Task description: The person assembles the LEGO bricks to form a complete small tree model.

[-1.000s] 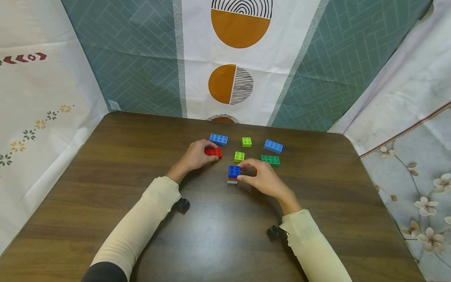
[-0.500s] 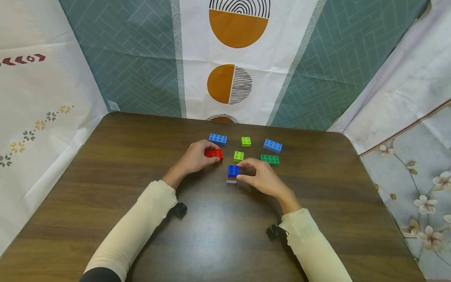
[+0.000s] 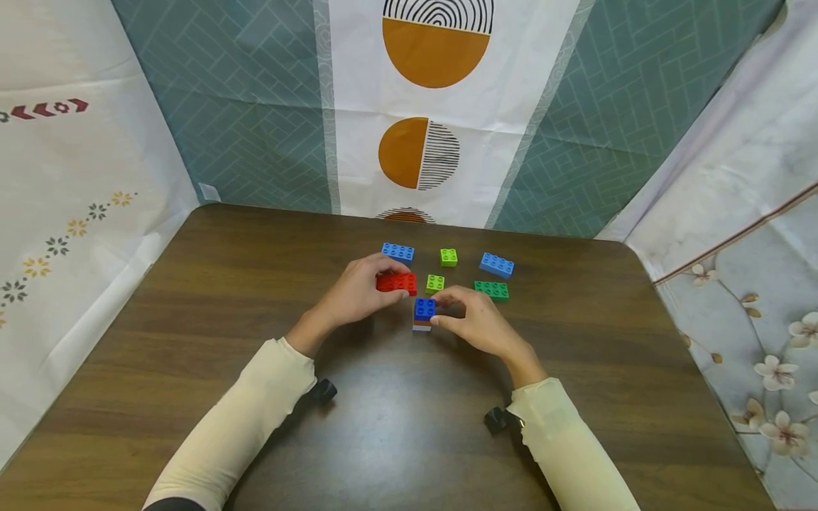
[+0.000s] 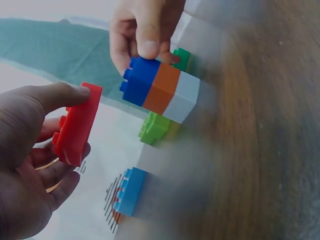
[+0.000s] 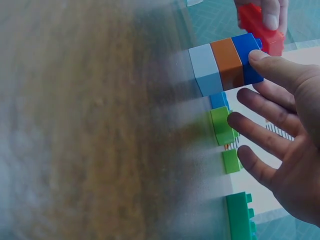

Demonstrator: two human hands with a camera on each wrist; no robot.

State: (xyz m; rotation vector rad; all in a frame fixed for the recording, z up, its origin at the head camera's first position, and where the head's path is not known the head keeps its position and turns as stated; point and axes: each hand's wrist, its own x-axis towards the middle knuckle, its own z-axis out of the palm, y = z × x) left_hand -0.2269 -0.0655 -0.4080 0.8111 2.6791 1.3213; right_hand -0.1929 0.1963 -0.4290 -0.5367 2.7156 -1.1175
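Note:
My left hand (image 3: 359,289) pinches a long red toy brick (image 3: 397,284) between thumb and fingers. In the left wrist view the red brick (image 4: 80,125) is off the table, its studs turned toward the palm. Just to its right stands a stack of three bricks: dark blue (image 3: 424,309) on top, orange (image 4: 161,87) in the middle, white (image 4: 182,97) at the bottom. My right hand (image 3: 481,321) pinches the blue brick at the top of this stack, thumb on its near side. The right wrist view shows its other fingers spread out.
Behind the hands lie two lime green bricks (image 3: 435,284), a green brick (image 3: 491,290) and two light blue bricks, one at the left (image 3: 398,252) and one at the right (image 3: 496,265). The brown wooden table (image 3: 383,426) has cloth hangings around it.
My left hand has lifted the red brick from the table and brought it to the right, closer to the stack. The right hand stays in place at the stack.

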